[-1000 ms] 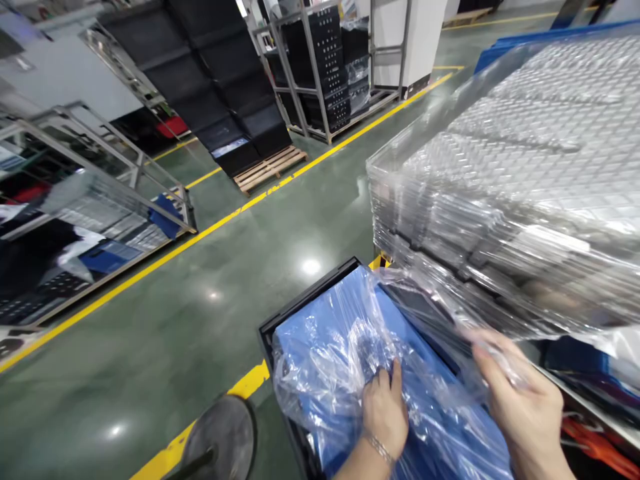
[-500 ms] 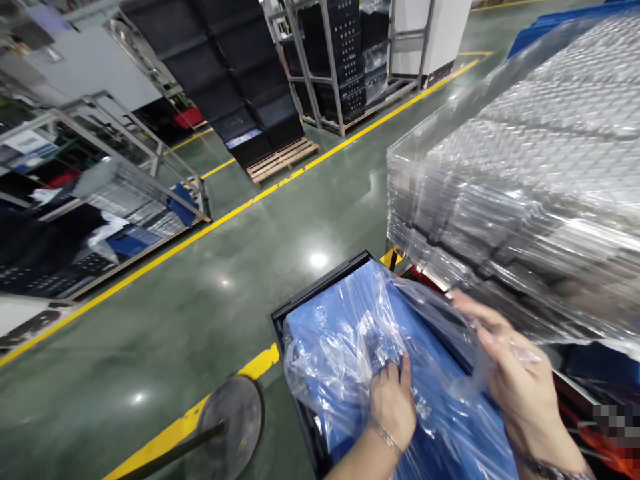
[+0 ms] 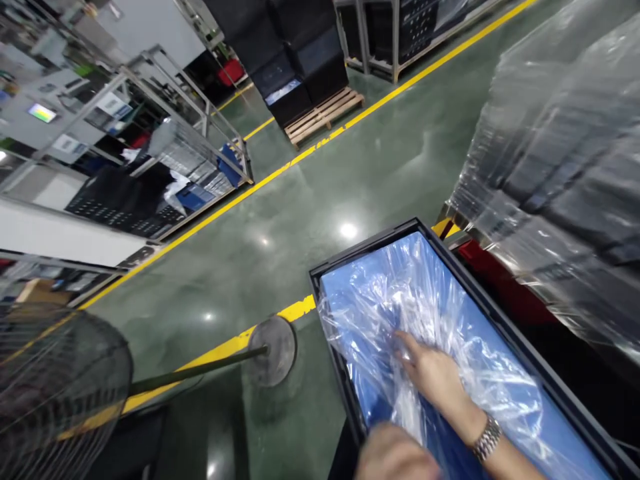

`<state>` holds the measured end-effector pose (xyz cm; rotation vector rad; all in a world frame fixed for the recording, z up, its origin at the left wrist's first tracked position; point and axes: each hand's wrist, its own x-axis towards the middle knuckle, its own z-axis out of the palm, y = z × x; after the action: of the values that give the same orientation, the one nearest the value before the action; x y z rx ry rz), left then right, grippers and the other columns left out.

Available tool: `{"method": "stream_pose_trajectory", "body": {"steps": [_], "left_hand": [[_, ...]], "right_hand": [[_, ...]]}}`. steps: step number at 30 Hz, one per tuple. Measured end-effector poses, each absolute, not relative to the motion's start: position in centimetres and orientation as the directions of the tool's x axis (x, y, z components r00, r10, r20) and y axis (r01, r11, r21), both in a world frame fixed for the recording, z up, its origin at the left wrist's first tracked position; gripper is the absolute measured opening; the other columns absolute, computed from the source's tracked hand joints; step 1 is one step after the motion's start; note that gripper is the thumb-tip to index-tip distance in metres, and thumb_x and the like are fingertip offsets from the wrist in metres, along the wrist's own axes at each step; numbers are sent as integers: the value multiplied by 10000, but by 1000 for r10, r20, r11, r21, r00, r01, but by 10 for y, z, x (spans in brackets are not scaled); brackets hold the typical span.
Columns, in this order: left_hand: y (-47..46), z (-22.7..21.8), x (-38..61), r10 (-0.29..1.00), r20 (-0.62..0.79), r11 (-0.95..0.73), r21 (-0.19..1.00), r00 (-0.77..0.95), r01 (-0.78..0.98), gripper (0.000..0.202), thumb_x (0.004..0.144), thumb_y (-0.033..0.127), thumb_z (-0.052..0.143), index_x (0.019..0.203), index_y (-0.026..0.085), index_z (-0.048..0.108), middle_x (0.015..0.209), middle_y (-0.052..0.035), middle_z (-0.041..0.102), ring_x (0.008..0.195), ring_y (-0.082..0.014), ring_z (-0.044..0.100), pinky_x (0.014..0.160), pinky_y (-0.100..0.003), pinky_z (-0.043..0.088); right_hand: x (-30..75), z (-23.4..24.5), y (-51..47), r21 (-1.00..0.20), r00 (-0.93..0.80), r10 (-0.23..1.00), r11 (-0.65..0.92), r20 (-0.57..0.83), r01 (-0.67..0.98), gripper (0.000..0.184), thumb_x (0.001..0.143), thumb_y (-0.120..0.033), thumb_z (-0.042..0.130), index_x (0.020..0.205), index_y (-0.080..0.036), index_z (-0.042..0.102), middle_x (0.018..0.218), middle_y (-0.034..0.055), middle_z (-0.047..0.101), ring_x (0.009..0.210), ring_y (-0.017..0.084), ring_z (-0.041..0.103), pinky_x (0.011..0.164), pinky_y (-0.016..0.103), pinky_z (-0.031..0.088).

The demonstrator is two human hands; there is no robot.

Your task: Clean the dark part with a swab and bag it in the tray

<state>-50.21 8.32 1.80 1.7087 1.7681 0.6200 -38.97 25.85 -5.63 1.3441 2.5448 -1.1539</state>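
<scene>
Only the head view to go on here. Your right hand (image 3: 434,375), the one with the metal watch (image 3: 486,438) on its wrist, lies flat with the fingers spread loose on the clear plastic film (image 3: 400,300), pressing it down rather than gripping anything. That film is bunched up over a blue sheet (image 3: 505,373) inside the black crate (image 3: 373,240), which sits on the green floor (image 3: 310,220) right at the yellow line (image 3: 220,350).

Your left hand (image 3: 395,457) is at the very bottom edge, blurred and half cut off, just by the crate's near-left rim. Can't tell if it's gripping or loose.

To the right of the crate, a tall stack of trays wrapped in clear plastic (image 3: 565,173) fills that side, pretty blurry. A fan (image 3: 55,393) lies tipped over at lower left, its pole running to the round base (image 3: 273,350) just beside the crate. Further back there's a wooden pallet (image 3: 325,115) with black boxes on it and a metal rack (image 3: 165,153) on the left.
</scene>
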Motion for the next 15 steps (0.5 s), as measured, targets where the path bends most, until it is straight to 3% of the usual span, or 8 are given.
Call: {"method": "stream_pose_trajectory", "body": {"steps": [1, 3, 5, 7, 9, 11, 12, 15], "left_hand": [[84, 23, -520, 999, -33, 26, 713, -3, 700, 302, 981, 171, 395, 1137, 240, 644, 1008, -75, 724, 931, -204, 658, 787, -365, 573], [97, 25, -546, 978, -29, 175, 654, -207, 736, 409, 969, 69, 337, 1222, 237, 610, 1143, -76, 708, 1053, -199, 648, 908, -391, 562], [118, 18, -552, 983, -145, 181, 594, -117, 784, 552, 897, 23, 460, 1409, 221, 515, 1459, -112, 560, 1271, -242, 574, 1065, -435, 508], [137, 7, -548, 940, -342, 187, 500, -5, 846, 841, 782, 37, 670, 1549, 178, 355, 1563, -177, 428, 1328, -328, 531, 1099, -485, 485], [140, -1, -548, 888, -460, 204, 406, 7, 891, 841, 731, 79, 763, 1502, 159, 437, 1376, -175, 605, 1171, -355, 627, 1007, -504, 537], [124, 2, -568, 910, -415, 183, 385, -8, 905, 348, 805, 91, 664, 1140, 186, 682, 986, -71, 729, 911, -298, 689, 860, -451, 567], [109, 8, -585, 938, -342, 188, 386, -49, 903, 160, 803, 73, 607, 887, 188, 682, 841, -42, 712, 794, -266, 679, 775, -409, 556], [61, 46, -649, 939, -8, 293, 535, -343, 792, 161, 846, 101, 554, 726, 204, 522, 703, 9, 579, 634, -168, 561, 597, -273, 440]], "right_hand": [[-389, -57, 257, -582, -618, 703, 353, -352, 733, 425, 1023, -302, 505, 1436, -199, 507, 984, 79, 756, 851, 247, 739, 812, 469, 603], [-388, -56, 256, -568, -606, 716, 355, -347, 743, 419, 1032, -323, 490, 1432, -200, 508, 982, 71, 762, 838, 238, 743, 803, 451, 605], [-388, -54, 258, -554, -590, 728, 347, -350, 757, 405, 1034, -334, 486, 1416, -204, 522, 922, 49, 765, 801, 227, 744, 779, 428, 606], [-388, -53, 260, -533, -572, 738, 341, -358, 774, 392, 1027, -331, 495, 1396, -205, 540, 845, 30, 757, 763, 219, 741, 753, 409, 603], [-388, -53, 261, -513, -563, 741, 343, -367, 787, 401, 999, -287, 521, 1392, -207, 545, 803, 21, 747, 750, 219, 736, 741, 399, 596], [-386, -53, 260, -506, -563, 737, 347, -374, 790, 435, 971, -242, 526, 1405, -218, 535, 801, 20, 745, 758, 228, 733, 748, 407, 589], [-385, -53, 259, -508, -565, 735, 347, -376, 789, 446, 967, -242, 516, 1412, -223, 531, 794, 21, 743, 766, 239, 733, 754, 418, 585], [-383, -57, 256, -530, -554, 743, 319, -374, 786, 451, 982, -328, 451, 1414, -240, 542, 763, 48, 740, 770, 301, 734, 743, 463, 572]]}}
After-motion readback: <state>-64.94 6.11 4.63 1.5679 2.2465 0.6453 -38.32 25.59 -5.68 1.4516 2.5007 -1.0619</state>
